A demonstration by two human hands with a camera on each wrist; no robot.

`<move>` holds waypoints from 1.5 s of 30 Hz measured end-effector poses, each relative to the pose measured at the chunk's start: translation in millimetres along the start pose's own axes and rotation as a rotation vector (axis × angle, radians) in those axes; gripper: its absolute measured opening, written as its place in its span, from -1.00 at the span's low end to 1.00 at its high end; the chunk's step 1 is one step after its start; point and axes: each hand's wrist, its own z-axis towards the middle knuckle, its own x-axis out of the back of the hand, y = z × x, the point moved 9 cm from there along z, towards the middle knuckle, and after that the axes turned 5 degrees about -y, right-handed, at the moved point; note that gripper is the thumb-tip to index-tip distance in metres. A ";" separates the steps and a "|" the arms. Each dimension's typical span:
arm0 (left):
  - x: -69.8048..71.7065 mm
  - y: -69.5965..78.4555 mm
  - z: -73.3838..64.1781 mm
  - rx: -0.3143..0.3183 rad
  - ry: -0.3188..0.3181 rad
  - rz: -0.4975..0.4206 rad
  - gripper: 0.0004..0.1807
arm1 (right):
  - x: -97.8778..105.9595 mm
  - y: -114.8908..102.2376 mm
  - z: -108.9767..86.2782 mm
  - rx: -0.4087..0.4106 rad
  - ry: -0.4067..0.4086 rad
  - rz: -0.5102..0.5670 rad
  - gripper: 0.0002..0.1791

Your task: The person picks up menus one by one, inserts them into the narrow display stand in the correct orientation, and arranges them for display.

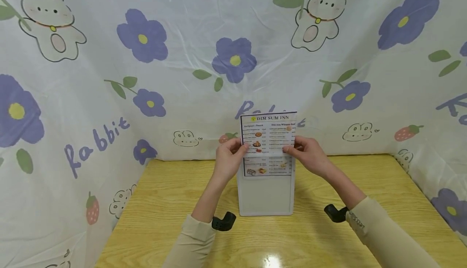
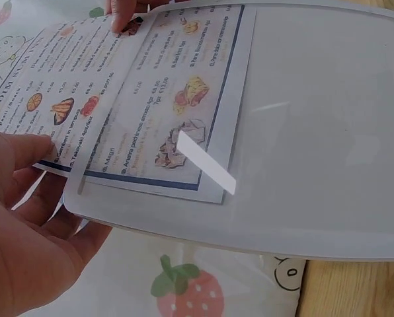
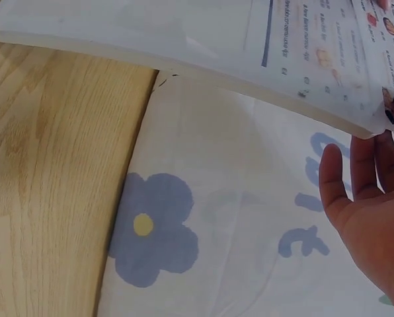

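Note:
A printed menu sheet (image 1: 268,124) headed "DIM SUM INN" stands partly inside a clear-fronted, white-edged display stand (image 1: 266,197) on the table. Its lower part lies behind the clear front; the upper part sticks out above the top edge. My left hand (image 1: 227,160) pinches the sheet's left edge between thumb and fingers, just above the stand's rim. On the opposite edge, my right hand (image 1: 310,154) pinches the sheet with its thumb in front. In the left wrist view, the menu's bottom edge (image 2: 210,191) shows through the clear panel. Some right fingers (image 3: 365,165) are spread behind the stand's corner.
The stand rests on a wood-grain table (image 1: 175,203). A white cloth (image 1: 189,110) printed with flowers and rabbits hangs behind and at both sides. Black wrist bands (image 1: 223,221) are worn on both forearms.

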 end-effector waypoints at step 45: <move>2.5 -3.2 -3.1 -0.013 -0.036 0.028 -0.84 | 2.9 -8.1 -3.9 -0.004 0.035 -0.047 -0.77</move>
